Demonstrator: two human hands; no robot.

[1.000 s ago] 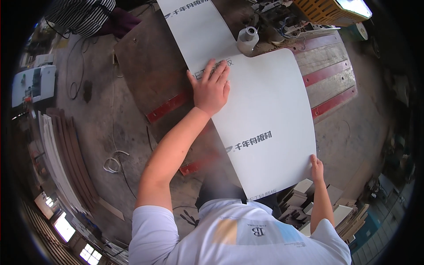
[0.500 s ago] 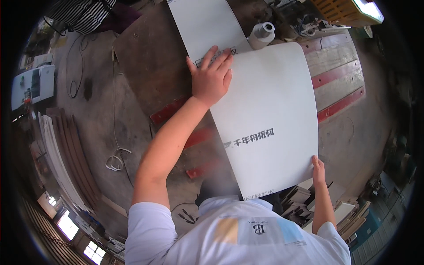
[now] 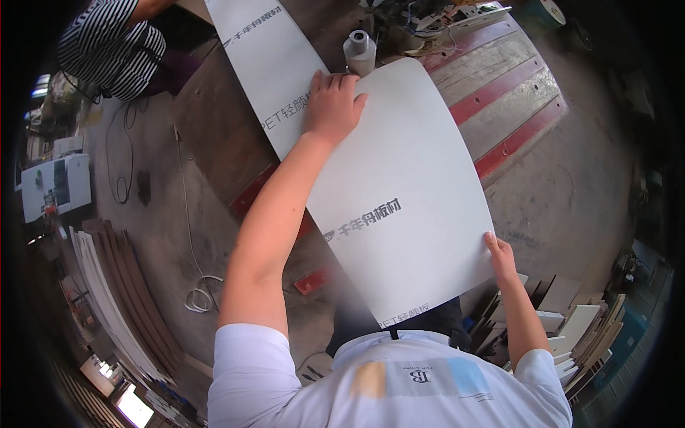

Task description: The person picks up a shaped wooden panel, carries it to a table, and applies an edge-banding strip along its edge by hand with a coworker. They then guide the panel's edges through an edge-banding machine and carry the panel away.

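A wide white panel (image 3: 407,157) with dark print lies in front of me, its near end close to my waist. A long, narrower white stretch of board (image 3: 257,50) runs away to the far left. My left hand (image 3: 333,107) rests palm down across the boundary between them, thumb apart and fingers extended, just short of a grey metal cylinder (image 3: 359,53). My right hand (image 3: 501,258) grips the panel's right edge near its close corner, thumb on top. The fingers beneath the panel are hidden.
Beneath the boards is a worn brown worktable (image 3: 214,128); red-striped slats (image 3: 499,93) extend right. A person in a striped top (image 3: 107,50) is at the far left. Stacked long strips (image 3: 128,285) stand left, leaning board offcuts (image 3: 581,332) right. A cable coil (image 3: 202,294) lies on the floor.
My left hand has shifted toward the metal cylinder, its fingers closer together. The panel has moved slightly right relative to the cylinder. More of the striped-top person shows. My right hand keeps its grip.
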